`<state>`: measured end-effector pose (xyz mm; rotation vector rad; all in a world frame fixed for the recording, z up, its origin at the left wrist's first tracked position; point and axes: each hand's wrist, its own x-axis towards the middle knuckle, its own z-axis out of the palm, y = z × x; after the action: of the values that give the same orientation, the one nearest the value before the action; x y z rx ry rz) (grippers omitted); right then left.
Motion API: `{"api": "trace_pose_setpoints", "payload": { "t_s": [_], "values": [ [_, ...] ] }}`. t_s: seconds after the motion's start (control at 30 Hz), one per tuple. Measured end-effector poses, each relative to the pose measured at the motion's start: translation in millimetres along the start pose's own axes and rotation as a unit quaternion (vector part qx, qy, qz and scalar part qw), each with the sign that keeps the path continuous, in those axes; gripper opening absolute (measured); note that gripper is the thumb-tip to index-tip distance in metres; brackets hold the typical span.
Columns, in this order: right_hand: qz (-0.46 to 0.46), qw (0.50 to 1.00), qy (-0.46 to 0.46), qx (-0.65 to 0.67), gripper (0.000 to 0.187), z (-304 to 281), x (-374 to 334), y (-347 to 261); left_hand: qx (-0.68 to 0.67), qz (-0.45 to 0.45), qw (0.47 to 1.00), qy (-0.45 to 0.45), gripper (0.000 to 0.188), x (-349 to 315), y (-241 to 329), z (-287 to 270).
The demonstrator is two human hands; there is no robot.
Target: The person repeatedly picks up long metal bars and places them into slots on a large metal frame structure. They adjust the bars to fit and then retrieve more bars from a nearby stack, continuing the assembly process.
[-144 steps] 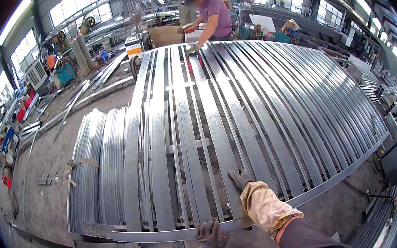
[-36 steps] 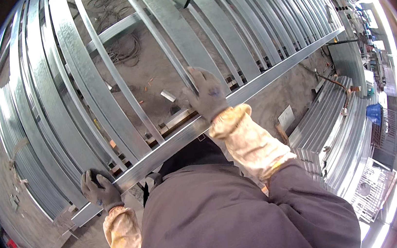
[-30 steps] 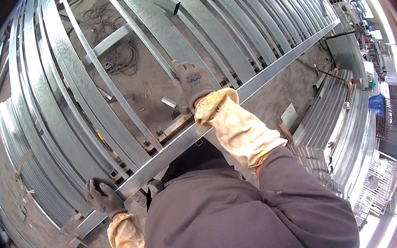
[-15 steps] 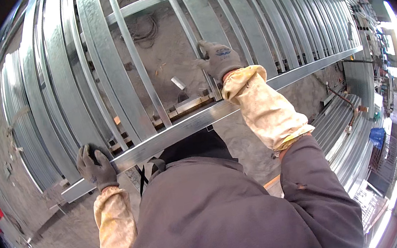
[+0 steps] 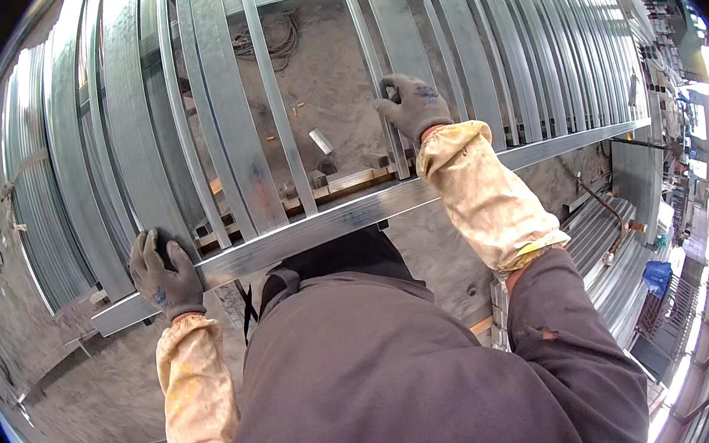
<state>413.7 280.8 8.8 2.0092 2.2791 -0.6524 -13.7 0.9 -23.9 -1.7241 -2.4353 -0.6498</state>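
Observation:
A long galvanized steel rail (image 5: 353, 211) crosses in front of me, with steel tubes and flat profiles running away from it. My left hand (image 5: 167, 276), in a grey work glove, lies over the rail near its left end. Its fingers are stretched and the thumb stands apart, beside a wide steel profile (image 5: 137, 132). Farther right, my right hand (image 5: 417, 106), gloved the same way, has its fingers bent round a narrow steel tube (image 5: 362, 37) a little beyond the rail. The undersides of its fingers are hidden. Light stained sleeve guards cover both forearms.
Under the steel lie a coiled cable (image 5: 278, 45), a small whitish cylinder (image 5: 321, 142) and wooden blocks (image 5: 350, 180). Profiles are stacked at the left (image 5: 40, 187) and right (image 5: 607, 254). A hose (image 5: 602, 202) and a blue bag-like thing (image 5: 656, 277) are at the right.
The view has shifted slightly, so the steel sits a little farther right and up around my right hand. Both hands keep about the same places on the steel.

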Motion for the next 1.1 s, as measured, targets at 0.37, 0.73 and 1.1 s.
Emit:
{"api": "trace_pose_setpoints", "payload": {
  "t_s": [0.37,0.73,1.1],
  "values": [
    [-0.012,0.998,0.061,-0.002,0.057,8,-12,-4,0.002,-0.01,1.0,-0.01,0.039,1,0,-2],
    [-0.015,0.98,0.083,0.182,0.051,8,-66,15,0.004,-0.007,1.0,-0.01,0.039,1,1,-1],
    [0.017,0.991,0.021,0.133,0.04,14,-36,2,0.009,-0.004,1.0,-0.012,0.039,2,-3,1]
  ]
}}
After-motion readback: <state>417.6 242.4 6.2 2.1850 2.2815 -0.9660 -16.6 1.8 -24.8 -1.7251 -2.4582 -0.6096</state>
